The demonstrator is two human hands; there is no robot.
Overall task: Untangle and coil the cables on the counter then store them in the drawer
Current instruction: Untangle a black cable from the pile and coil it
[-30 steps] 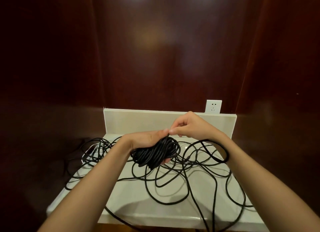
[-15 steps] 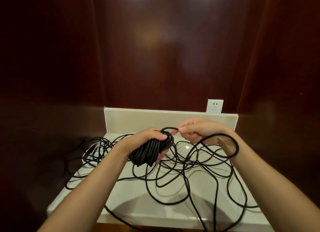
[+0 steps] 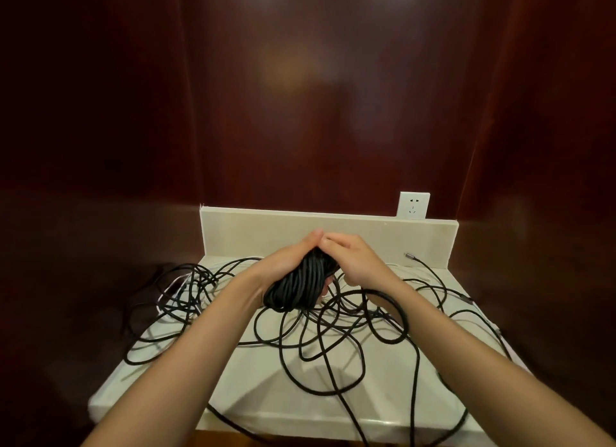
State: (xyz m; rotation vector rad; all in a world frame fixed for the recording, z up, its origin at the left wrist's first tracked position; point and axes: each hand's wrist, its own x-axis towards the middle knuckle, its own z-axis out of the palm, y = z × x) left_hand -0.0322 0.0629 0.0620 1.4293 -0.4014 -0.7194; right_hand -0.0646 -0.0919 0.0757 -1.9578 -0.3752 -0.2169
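A: What's gripped, and by which hand?

B: A tight black bundle of coiled round cable (image 3: 300, 288) is held by the left hand (image 3: 287, 261), fingers wrapped round its upper end from the left. The bundle is raised above the counter, tilted, its lower end toward the camera.

A: Right hand?

B: The right hand (image 3: 355, 260) is laid over the bundle's top-right side, fingers curled onto the strands; fingertips of both hands are met at the top. Whether a strand is pinched under it can't be told – hidden by the hand itself.

A: Look of the coil?

B: Many parallel turns, matte black, packed close, approx. oval in outline. One strand is seen leaving it and looping under the right wrist.

A: And the rest of the cable?

B: A loose black tangle of cable loops (image 3: 320, 340) is spread over the pale cream counter top (image 3: 253, 396), right below the bundle. Some loops are hung over the front edge and the left edge. A thicker knot of dark and whitish cables (image 3: 186, 286) is piled at the left rear corner. A thin cable end w/ a metal plug (image 3: 409, 256) is lain near the cream backsplash strip (image 3: 366, 233), right of the hands.

A: Beyond that?

B: A white wall socket (image 3: 413, 205) is set above the backsplash, on dark red-brown wood panelling (image 3: 333, 96).
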